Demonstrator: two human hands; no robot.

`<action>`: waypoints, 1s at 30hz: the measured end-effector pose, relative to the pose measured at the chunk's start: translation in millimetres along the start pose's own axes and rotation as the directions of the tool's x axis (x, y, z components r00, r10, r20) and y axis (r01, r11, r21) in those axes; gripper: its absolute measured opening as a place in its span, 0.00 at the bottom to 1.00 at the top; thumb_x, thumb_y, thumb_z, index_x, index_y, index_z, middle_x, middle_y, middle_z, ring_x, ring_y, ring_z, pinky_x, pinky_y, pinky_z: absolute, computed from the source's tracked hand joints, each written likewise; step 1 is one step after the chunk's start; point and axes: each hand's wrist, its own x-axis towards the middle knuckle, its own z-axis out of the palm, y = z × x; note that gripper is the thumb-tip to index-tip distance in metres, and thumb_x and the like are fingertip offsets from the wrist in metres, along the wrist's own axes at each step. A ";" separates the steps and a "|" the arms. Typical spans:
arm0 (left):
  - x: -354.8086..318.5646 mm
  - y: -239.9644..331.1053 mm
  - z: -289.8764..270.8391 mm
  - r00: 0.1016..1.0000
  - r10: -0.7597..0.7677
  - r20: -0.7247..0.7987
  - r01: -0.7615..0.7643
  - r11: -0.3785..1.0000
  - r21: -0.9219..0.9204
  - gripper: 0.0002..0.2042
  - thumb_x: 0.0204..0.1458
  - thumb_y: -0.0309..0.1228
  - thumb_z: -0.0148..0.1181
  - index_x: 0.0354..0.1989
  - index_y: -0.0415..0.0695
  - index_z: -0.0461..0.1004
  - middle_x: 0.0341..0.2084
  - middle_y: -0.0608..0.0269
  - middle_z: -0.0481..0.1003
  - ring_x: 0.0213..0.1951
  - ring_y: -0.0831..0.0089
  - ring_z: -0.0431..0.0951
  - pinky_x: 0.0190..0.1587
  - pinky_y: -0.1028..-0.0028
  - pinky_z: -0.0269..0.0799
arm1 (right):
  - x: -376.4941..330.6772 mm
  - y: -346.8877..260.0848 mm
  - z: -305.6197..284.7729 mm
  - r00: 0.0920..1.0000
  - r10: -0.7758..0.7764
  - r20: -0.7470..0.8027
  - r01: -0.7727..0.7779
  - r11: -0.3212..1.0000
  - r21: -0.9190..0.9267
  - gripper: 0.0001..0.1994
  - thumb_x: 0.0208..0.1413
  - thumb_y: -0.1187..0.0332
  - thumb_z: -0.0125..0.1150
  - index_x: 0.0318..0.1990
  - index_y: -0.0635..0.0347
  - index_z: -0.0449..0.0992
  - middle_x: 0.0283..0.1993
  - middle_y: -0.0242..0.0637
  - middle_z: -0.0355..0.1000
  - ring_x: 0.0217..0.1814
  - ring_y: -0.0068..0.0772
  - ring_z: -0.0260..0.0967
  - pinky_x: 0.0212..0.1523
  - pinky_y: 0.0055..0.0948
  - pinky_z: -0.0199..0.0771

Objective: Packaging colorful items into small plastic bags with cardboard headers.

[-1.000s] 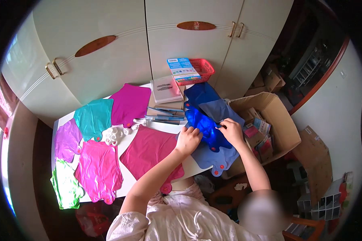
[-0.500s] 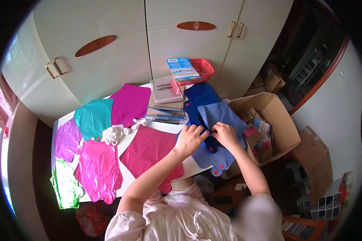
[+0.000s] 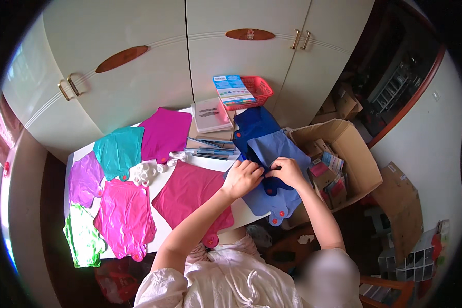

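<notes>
Both of my hands are over the right end of the table. My left hand [image 3: 244, 178] and my right hand [image 3: 287, 172] are pinched on a dark blue pouch-like piece [image 3: 273, 186] with a rounded tab and a red dot. The fingers nearly meet, and what lies between the tips is partly hidden. Beneath it spreads a stack of lighter blue pieces [image 3: 259, 203] with red-dotted tabs; one light blue flap [image 3: 282, 149] lies folded beyond my right hand. Another dark blue piece [image 3: 255, 122] is behind. A crimson piece [image 3: 190, 192] lies left of my left hand.
More pieces lie left: magenta [image 3: 165, 131], teal [image 3: 119, 151], purple [image 3: 84, 177], pink [image 3: 123, 215], green-white [image 3: 82, 238]. Pens [image 3: 210, 151], a clear-covered stack [image 3: 210, 115], a blue packet [image 3: 233, 90] and red basket [image 3: 262, 88] stand behind. An open carton [image 3: 362, 161] adjoins the right edge.
My right hand has shifted slightly left and down. The dark blue piece between my hands has moved a little; my left hand stays nearly in place.
</notes>
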 end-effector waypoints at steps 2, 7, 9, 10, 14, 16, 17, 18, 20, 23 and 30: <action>-8.0 -7.6 10.4 1.000 -0.012 0.001 0.012 1.000 -0.009 0.11 0.43 0.30 0.62 0.37 0.46 0.76 0.28 0.68 0.73 0.35 0.71 0.73 0.36 0.70 0.65 | 0.9 0.7 -6.2 0.999 -0.032 0.012 0.030 0.990 0.141 0.10 0.41 0.65 0.72 0.26 0.62 0.78 0.29 0.39 0.75 0.34 0.37 0.74 0.36 0.32 0.71; -15.6 -11.9 11.5 0.999 -0.033 0.015 0.033 0.999 -0.006 0.08 0.45 0.27 0.60 0.35 0.45 0.76 0.27 0.66 0.73 0.33 0.69 0.74 0.35 0.70 0.66 | 0.1 2.6 -23.3 0.969 -0.095 -0.228 0.103 0.994 0.022 0.04 0.48 0.73 0.64 0.33 0.60 0.79 0.37 0.40 0.75 0.37 0.40 0.74 0.40 0.32 0.72; -16.4 -11.5 12.2 0.998 -0.058 -0.006 0.058 0.998 -0.032 0.07 0.45 0.26 0.60 0.34 0.45 0.75 0.25 0.66 0.73 0.32 0.68 0.74 0.34 0.70 0.66 | -0.2 0.3 -23.2 0.887 -0.395 -0.239 0.333 0.906 -0.262 0.04 0.47 0.75 0.61 0.32 0.60 0.80 0.39 0.38 0.74 0.40 0.40 0.73 0.42 0.34 0.73; -17.6 -11.5 13.4 0.997 -0.072 -0.013 0.072 0.997 -0.037 0.07 0.44 0.26 0.59 0.34 0.45 0.74 0.24 0.65 0.72 0.31 0.69 0.73 0.34 0.70 0.66 | -1.0 -6.0 -20.4 0.868 -0.453 -0.201 0.390 0.875 -0.287 0.04 0.47 0.75 0.61 0.32 0.60 0.80 0.40 0.38 0.74 0.41 0.40 0.73 0.42 0.34 0.73; -16.8 -8.9 14.1 0.996 -0.076 -0.040 0.074 0.996 -0.055 0.07 0.43 0.25 0.56 0.33 0.45 0.73 0.21 0.65 0.71 0.28 0.69 0.73 0.34 0.71 0.66 | -11.0 -6.2 5.6 0.824 -0.557 -0.104 0.505 0.805 -0.311 0.04 0.43 0.76 0.60 0.27 0.59 0.79 0.46 0.36 0.74 0.41 0.37 0.74 0.42 0.33 0.74; -17.1 -8.9 13.0 0.997 -0.065 -0.037 0.063 0.996 -0.056 0.06 0.43 0.25 0.56 0.32 0.45 0.73 0.21 0.65 0.71 0.28 0.69 0.73 0.34 0.71 0.66 | -15.5 3.9 14.0 0.833 -0.552 -0.049 0.509 0.797 -0.324 0.03 0.43 0.75 0.61 0.27 0.58 0.79 0.49 0.36 0.73 0.41 0.35 0.74 0.42 0.33 0.75; -18.0 -8.8 13.5 0.998 -0.064 -0.030 0.062 0.996 -0.059 0.06 0.43 0.25 0.56 0.31 0.45 0.74 0.21 0.66 0.71 0.29 0.70 0.73 0.34 0.72 0.66 | -17.1 8.8 16.2 0.822 -0.568 -0.031 0.524 0.777 -0.348 0.03 0.43 0.74 0.61 0.27 0.58 0.79 0.50 0.36 0.73 0.41 0.34 0.74 0.42 0.32 0.75; -19.6 -8.9 13.2 0.998 -0.065 -0.020 0.064 0.996 -0.059 0.06 0.43 0.25 0.56 0.31 0.45 0.74 0.22 0.66 0.72 0.29 0.70 0.73 0.35 0.72 0.66 | -17.1 6.5 16.4 0.813 -0.583 -0.008 0.535 0.751 -0.386 0.03 0.43 0.74 0.61 0.27 0.58 0.79 0.50 0.36 0.73 0.41 0.33 0.74 0.41 0.32 0.75; -22.4 -10.0 12.3 0.998 -0.050 -0.028 0.049 0.998 -0.042 0.05 0.43 0.26 0.57 0.30 0.46 0.75 0.24 0.68 0.74 0.30 0.71 0.74 0.35 0.72 0.66 | -16.6 0.5 14.9 0.793 -0.608 0.046 0.552 0.683 -0.479 0.02 0.44 0.73 0.61 0.26 0.56 0.78 0.52 0.34 0.72 0.41 0.30 0.74 0.41 0.31 0.74; -25.8 -9.7 12.7 0.998 -0.053 -0.020 0.053 0.998 -0.022 0.05 0.42 0.28 0.58 0.29 0.47 0.77 0.27 0.70 0.77 0.32 0.73 0.75 0.37 0.73 0.66 | -13.9 -7.2 7.9 0.777 -0.618 0.121 0.560 0.591 -0.581 0.02 0.46 0.71 0.60 0.25 0.55 0.78 0.50 0.31 0.73 0.39 0.26 0.72 0.38 0.30 0.73; -27.9 -8.3 14.4 1.000 -0.026 -0.013 0.026 1.000 0.009 0.06 0.42 0.28 0.57 0.29 0.47 0.77 0.33 0.71 0.79 0.35 0.75 0.76 0.38 0.73 0.66 | -5.9 -5.7 10.5 0.715 -0.697 0.040 0.597 0.581 -0.553 0.04 0.47 0.70 0.60 0.28 0.56 0.79 0.45 0.31 0.76 0.43 0.28 0.74 0.41 0.30 0.74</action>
